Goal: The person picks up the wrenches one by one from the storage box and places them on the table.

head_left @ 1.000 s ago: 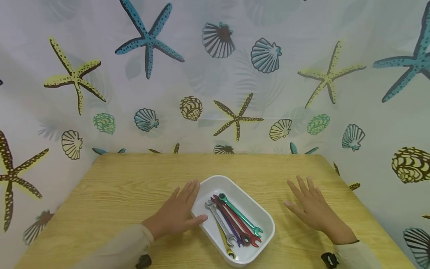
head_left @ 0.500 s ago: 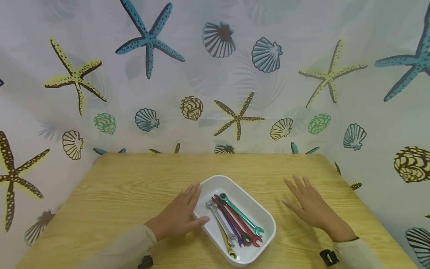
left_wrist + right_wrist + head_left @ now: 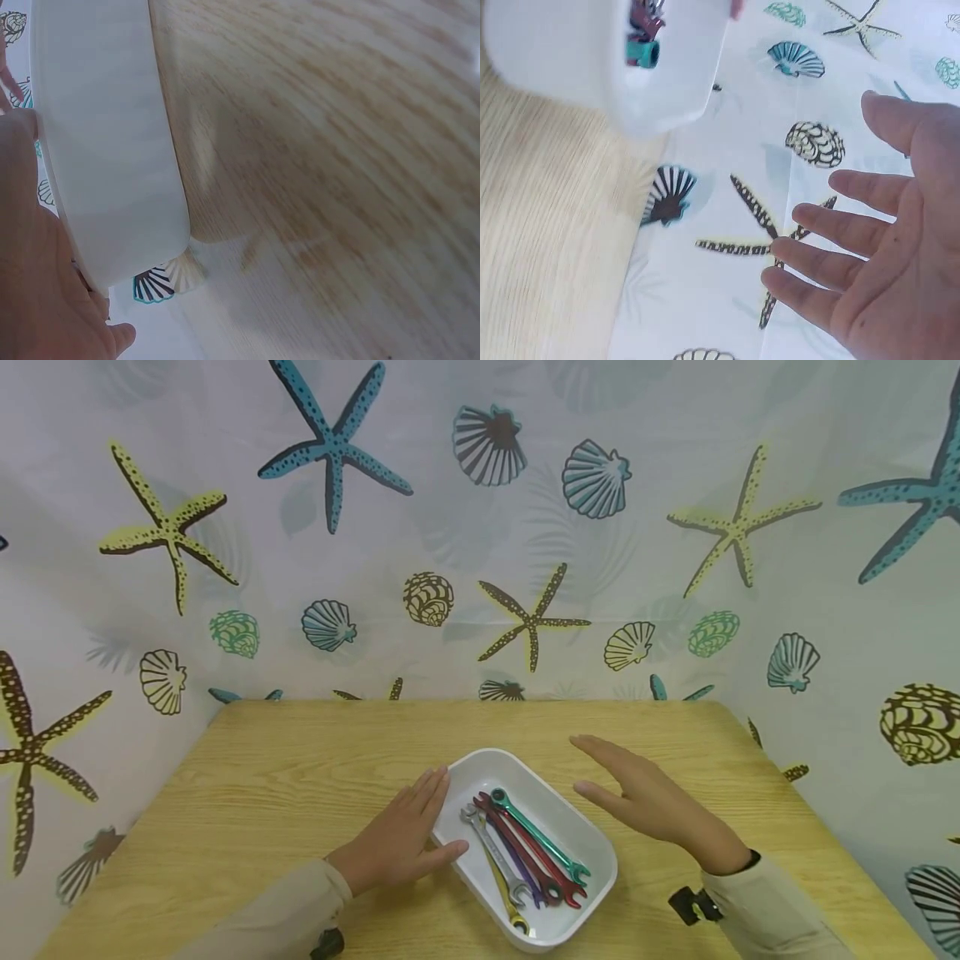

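Observation:
A white plastic tray (image 3: 491, 768) stands at an angle on the table in the head view. Inside lie several combination wrenches, among them a silver wrench (image 3: 492, 852), a green wrench (image 3: 542, 837) and a yellow wrench (image 3: 504, 893); red and purple ones lie between. My left hand (image 3: 397, 845) rests on the tray's left rim, fingers straight along it and thumb over the inside. The left wrist view has that hand beside the tray's outer wall (image 3: 112, 165). My right hand (image 3: 651, 797) holds nothing and hovers right of the tray, fingers extended, palm facing it.
The wood-grain table (image 3: 300, 760) extends around the tray. Behind it and along both sides hangs a white curtain (image 3: 420, 535) printed with starfish and shells. Each wrist bears a dark strapped device, seen at the right cuff (image 3: 693, 906).
My right hand has moved left toward the tray and turned so its palm faces it. My left hand, the tray and the wrenches stay essentially in place.

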A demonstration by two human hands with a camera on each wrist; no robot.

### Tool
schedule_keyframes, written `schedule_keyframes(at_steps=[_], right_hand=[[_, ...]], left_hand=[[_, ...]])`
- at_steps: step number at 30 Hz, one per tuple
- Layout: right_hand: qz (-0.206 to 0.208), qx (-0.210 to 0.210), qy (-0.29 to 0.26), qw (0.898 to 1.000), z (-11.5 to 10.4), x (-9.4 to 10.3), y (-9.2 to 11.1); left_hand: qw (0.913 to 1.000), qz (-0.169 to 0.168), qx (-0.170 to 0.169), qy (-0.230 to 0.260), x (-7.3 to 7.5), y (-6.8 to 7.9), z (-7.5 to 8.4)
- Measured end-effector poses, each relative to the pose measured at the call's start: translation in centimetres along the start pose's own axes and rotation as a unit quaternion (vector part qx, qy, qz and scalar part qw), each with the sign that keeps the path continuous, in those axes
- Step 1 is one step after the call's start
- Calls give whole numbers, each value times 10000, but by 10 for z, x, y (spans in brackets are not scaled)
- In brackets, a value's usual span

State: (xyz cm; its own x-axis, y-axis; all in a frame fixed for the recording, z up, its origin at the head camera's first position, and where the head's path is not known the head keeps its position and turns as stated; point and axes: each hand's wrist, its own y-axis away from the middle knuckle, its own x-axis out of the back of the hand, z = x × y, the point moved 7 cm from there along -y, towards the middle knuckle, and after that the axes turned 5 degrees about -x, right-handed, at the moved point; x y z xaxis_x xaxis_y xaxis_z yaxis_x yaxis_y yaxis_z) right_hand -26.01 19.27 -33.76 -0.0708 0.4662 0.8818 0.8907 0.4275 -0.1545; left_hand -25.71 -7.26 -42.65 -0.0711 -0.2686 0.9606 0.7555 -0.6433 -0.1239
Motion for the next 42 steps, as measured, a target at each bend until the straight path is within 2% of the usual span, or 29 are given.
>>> schedule_keyframes(at_steps=[5, 10, 13, 16, 20, 25, 29, 34, 42], right_hand=[[-475, 105, -555, 9973, -28, -14, -22], [-848, -16, -935, 9920, -41, -33, -43], [-900, -245, -1094, 9896, -43, -46, -55], [-960, -653, -1201, 9860, -41, -61, -63], [-972, -1150, -971, 9838, -35, -79, -67], [-955, -1418, -756, 9824, -30, -90, -68], [-994, -1418, -591, 9831, -29, -93, -70], [-1007, -1475, 119, 9838, -26, -104, -70], [-562, -1114, 902, 9881, -26, -116, -68]], left_hand=[[10000, -5, 29, -20, -1, 0, 0], [10000, -23, 55, 47, 0, 0, 1], [10000, -29, 57, 52, 1, 0, 1], [10000, -37, 65, 23, 1, 1, 1], [10000, 2, 50, -31, 1, 0, 1], [10000, 59, 14, -66, 1, -1, 2], [9999, 73, 25, -81, 0, -1, 1], [9999, 97, 9, -80, 1, 0, 1], [9999, 91, 21, -95, 0, 0, 2]])
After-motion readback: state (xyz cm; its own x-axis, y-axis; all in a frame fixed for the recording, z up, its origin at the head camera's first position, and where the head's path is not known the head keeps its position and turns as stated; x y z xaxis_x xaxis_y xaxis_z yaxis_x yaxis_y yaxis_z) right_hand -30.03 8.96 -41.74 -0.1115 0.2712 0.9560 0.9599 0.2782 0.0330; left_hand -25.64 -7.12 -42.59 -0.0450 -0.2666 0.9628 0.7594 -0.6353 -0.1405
